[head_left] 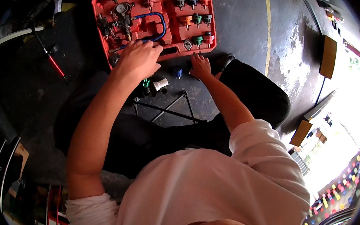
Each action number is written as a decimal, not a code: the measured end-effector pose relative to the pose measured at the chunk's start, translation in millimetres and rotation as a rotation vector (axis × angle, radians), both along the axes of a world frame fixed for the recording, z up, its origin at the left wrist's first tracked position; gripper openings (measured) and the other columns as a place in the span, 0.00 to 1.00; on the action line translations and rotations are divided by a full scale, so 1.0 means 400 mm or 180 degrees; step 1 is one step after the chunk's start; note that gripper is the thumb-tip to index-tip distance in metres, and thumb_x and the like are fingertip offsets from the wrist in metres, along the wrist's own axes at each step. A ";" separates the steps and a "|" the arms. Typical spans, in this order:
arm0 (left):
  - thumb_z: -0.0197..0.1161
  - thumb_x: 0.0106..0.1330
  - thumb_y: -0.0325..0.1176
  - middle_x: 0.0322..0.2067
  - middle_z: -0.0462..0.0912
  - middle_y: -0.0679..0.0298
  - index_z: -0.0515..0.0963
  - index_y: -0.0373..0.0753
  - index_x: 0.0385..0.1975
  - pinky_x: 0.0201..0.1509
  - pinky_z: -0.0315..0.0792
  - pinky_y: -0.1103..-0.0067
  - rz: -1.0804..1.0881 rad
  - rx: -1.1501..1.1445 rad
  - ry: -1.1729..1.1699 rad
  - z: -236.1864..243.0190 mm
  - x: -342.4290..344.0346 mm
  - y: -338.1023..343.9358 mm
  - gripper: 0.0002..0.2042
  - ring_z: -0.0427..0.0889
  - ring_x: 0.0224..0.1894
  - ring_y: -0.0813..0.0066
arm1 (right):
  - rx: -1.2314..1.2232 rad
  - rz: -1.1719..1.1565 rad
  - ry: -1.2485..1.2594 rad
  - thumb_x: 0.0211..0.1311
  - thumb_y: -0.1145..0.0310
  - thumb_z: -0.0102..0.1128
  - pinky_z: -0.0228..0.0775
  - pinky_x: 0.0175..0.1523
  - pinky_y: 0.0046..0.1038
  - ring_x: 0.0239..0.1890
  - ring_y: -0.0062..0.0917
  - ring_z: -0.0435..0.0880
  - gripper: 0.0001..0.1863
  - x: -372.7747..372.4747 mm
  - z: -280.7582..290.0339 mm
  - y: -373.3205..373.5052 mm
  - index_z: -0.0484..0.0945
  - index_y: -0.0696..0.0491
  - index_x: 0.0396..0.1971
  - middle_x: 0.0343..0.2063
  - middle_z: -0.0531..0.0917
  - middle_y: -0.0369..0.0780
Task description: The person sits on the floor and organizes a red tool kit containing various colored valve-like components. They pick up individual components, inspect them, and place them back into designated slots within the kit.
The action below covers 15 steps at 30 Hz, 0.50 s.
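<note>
My left hand (139, 58) reaches over the near edge of the red moulded case (177, 48), fingers curled at the blue hose (160, 24); what is under them is hidden. My right hand (199, 66) is below the case's front edge, fingers bent round something dark that I cannot make out. The case holds a gauge with brass fittings (122, 9) and several coloured adapters (191, 0). On the floor between my hands are a blue cap (178, 72), a white cylindrical piece (160, 84) and a green-topped black adapter (146, 86).
My crossed legs (264, 92) surround the near floor, where thin black bars (167, 109) form a low frame. A red hand pump (56, 65) lies at left. Yellow floor lines (269, 27) run at right, beside cardboard pieces (327, 56).
</note>
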<state>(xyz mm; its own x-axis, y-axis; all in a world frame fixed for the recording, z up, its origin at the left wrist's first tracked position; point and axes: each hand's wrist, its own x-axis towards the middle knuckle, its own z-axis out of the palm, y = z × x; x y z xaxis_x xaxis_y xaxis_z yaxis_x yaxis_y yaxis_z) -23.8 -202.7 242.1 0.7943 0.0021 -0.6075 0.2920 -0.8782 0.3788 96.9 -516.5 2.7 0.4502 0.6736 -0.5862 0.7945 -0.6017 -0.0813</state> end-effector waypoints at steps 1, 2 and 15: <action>0.69 0.65 0.41 0.59 0.79 0.59 0.76 0.45 0.63 0.72 0.67 0.62 -0.0003 0.0067 0.0069 0.010 0.000 -0.006 0.26 0.78 0.63 0.56 | 0.0252 0.0062 -0.0125 0.45 0.61 0.77 0.71 0.57 0.42 0.57 0.37 0.80 0.33 -0.013 -0.012 -0.016 0.76 0.51 0.55 0.52 0.81 0.41; 0.69 0.65 0.41 0.59 0.79 0.59 0.76 0.45 0.63 0.72 0.67 0.61 -0.0014 0.0065 0.0032 0.011 0.001 -0.011 0.26 0.78 0.63 0.56 | 0.0277 0.0125 -0.0270 0.45 0.62 0.77 0.71 0.56 0.41 0.56 0.36 0.80 0.32 -0.022 -0.035 -0.033 0.76 0.51 0.53 0.50 0.81 0.41; 0.67 0.68 0.42 0.63 0.78 0.59 0.73 0.44 0.67 0.73 0.67 0.60 -0.0164 0.0257 0.0027 0.031 -0.061 -0.090 0.28 0.77 0.65 0.56 | 0.0635 0.0075 -0.0312 0.46 0.61 0.77 0.71 0.56 0.41 0.55 0.36 0.80 0.32 -0.098 -0.087 -0.069 0.77 0.46 0.55 0.48 0.81 0.39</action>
<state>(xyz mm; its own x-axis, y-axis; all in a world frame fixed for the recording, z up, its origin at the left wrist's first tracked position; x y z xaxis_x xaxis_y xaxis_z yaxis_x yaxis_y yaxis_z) -48.3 -238.6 254.6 0.7895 0.0105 -0.6136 0.2485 -0.9197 0.3040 57.8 -544.0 -32.2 0.4811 0.7829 -0.3946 0.8182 -0.5626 -0.1186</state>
